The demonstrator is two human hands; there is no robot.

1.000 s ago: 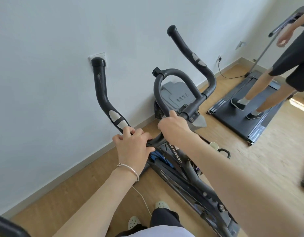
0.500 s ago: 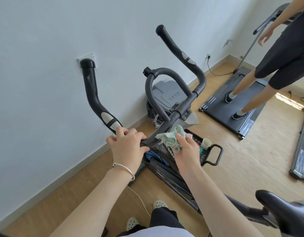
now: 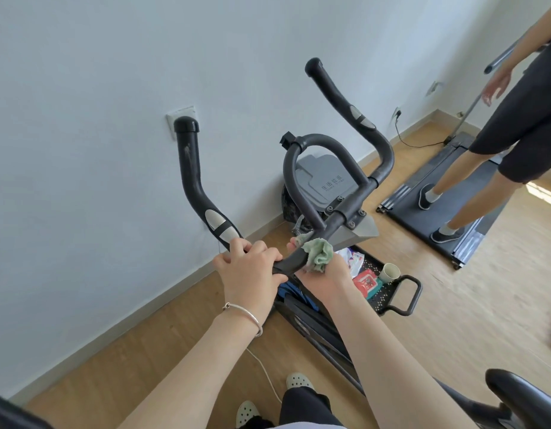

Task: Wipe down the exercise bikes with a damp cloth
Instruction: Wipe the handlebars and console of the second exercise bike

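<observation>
Exercise-bike handlebar (image 3: 336, 222), seen from above. The left hand (image 3: 252, 274), a silver bangle (image 3: 244, 314) on its wrist, is closed around the bar just below the left grip's metal sensor pads (image 3: 220, 226). The right hand (image 3: 325, 274) clasps a crumpled pale-green cloth (image 3: 319, 250) against the bar near the centre clamp, fingers curled around both. A black perforated tray (image 3: 388, 294) beneath holds a cup (image 3: 390, 271) and packets.

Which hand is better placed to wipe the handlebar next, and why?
Right. The right hand already presses the cloth against the handlebar, while the left hand only grips the bar.
</observation>
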